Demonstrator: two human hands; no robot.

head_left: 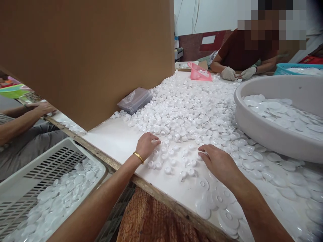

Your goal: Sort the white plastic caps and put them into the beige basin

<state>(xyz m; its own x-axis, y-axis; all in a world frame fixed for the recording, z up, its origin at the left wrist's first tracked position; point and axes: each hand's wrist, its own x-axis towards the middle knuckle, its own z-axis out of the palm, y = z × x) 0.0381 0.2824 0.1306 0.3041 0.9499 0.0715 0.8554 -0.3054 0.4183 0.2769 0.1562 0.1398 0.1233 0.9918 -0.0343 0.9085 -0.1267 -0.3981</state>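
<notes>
A large heap of small white plastic caps (186,111) covers the white table (113,139). My left hand (146,144), with a gold bracelet on the wrist, rests palm down at the heap's near edge, its fingers curled onto a few caps. My right hand (218,163) lies palm down further right, fingers bent over loose caps; what is under them is hidden. Flat white discs (222,205) are spread on the table below my right forearm.
A tall cardboard box (88,57) stands on the table's left, a plastic bag (135,99) at its foot. A grey basin (267,131) of discs sits right. A slotted basket (37,164) holds discs lower left. Across, a gloved person (237,73) works near a pink scoop (199,73). Another person's arm (22,117) is left.
</notes>
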